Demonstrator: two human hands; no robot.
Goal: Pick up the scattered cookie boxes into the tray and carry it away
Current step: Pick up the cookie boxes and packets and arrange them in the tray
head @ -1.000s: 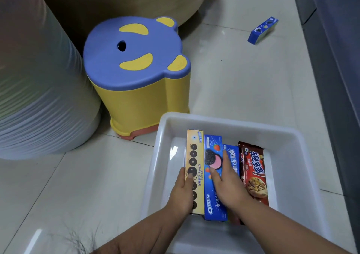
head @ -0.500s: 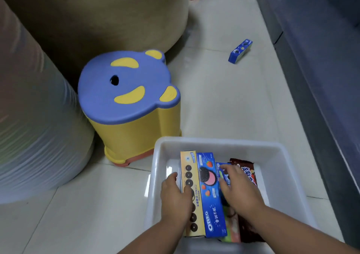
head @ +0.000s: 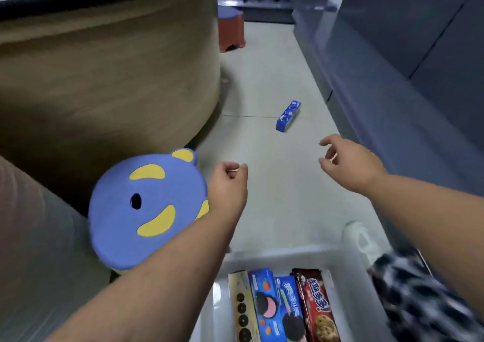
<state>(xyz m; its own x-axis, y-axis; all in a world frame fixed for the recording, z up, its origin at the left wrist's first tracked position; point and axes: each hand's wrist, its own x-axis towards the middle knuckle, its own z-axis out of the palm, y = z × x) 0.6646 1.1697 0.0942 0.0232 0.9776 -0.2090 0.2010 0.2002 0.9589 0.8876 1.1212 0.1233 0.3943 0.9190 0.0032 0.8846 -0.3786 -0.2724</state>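
Pale tiled floor [head: 275, 184], dark cabinets [head: 419, 53] on the right. One blue cookie box [head: 288, 116] lies ahead; white tray [head: 337, 289] holds four. Left hand [head: 227, 184] loosely curled, right hand [head: 348, 161] half-open, both empty.

A low stool [head: 146, 208] with a blue top and yellow patches stands on the pale tiled floor [head: 272, 189], just beside a large tan roll [head: 110, 79]. A red stool [head: 231, 31] is far behind. Dark grey cabinets [head: 408, 53] line the right side.
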